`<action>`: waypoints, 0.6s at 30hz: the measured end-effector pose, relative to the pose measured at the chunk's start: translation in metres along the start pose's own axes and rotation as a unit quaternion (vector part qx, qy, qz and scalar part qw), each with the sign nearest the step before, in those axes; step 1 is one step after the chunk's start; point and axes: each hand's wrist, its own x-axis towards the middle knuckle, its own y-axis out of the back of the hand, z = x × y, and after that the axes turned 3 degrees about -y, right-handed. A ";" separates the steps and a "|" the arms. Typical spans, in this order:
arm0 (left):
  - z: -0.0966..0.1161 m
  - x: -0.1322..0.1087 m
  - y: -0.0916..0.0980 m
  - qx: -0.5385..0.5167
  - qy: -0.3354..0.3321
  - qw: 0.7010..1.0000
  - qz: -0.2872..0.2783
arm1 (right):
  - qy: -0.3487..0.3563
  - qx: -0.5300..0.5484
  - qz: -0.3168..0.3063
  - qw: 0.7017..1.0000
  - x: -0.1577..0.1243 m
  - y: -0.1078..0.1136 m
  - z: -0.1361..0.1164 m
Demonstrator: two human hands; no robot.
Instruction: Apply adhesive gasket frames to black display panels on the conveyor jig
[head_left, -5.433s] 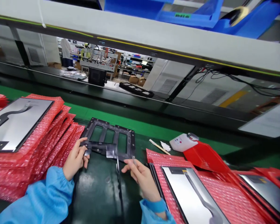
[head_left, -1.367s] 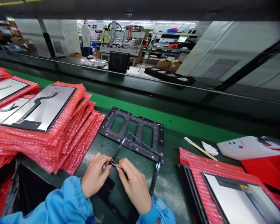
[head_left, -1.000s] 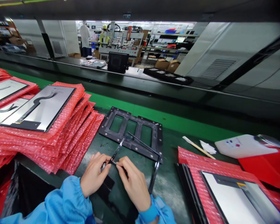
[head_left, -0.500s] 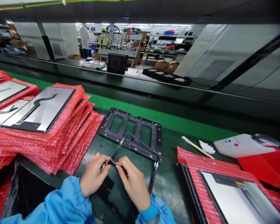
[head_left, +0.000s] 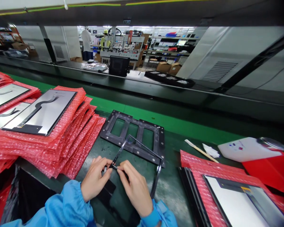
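Note:
A thin black rectangular frame rests tilted on the dark green bench, its far edge on a black fixture plate with several window openings. My left hand pinches the frame's near-left rail. My right hand meets it there, thumb and forefinger pinched on something small I cannot make out at the same spot on the rail. Both wrists wear blue sleeves.
A tall stack of red bubble-wrap sheets topped by a silver panel stands at the left. Another red-wrapped panel lies at the right, with a red box, a white dispenser and a wooden stick. A green conveyor belt runs behind.
Since 5.4 s ago the hands moved off the fixture plate onto the thin frame. Over the last second the hands hold almost still; only the view shifts slightly.

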 end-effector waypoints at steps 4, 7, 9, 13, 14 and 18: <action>0.000 0.000 0.000 0.002 0.002 1.000 0.000 | 0.011 -0.022 0.001 1.000 0.000 0.000 -0.001; 0.000 0.001 0.000 -0.001 0.002 1.000 -0.003 | 0.021 -0.014 -0.004 1.000 0.000 0.001 -0.001; 0.000 0.001 0.001 -0.001 0.002 1.000 -0.004 | 0.022 -0.007 0.006 1.000 0.001 0.002 -0.001; 0.001 0.002 0.000 0.005 0.007 1.000 0.000 | 0.005 -0.015 0.013 1.000 0.001 0.001 -0.001; 0.001 0.001 0.000 0.006 0.006 1.000 0.003 | 0.001 -0.019 0.009 1.000 0.000 0.000 -0.001; 0.002 0.001 0.000 0.008 0.000 1.000 0.013 | -0.001 -0.038 -0.008 0.999 -0.001 -0.002 0.000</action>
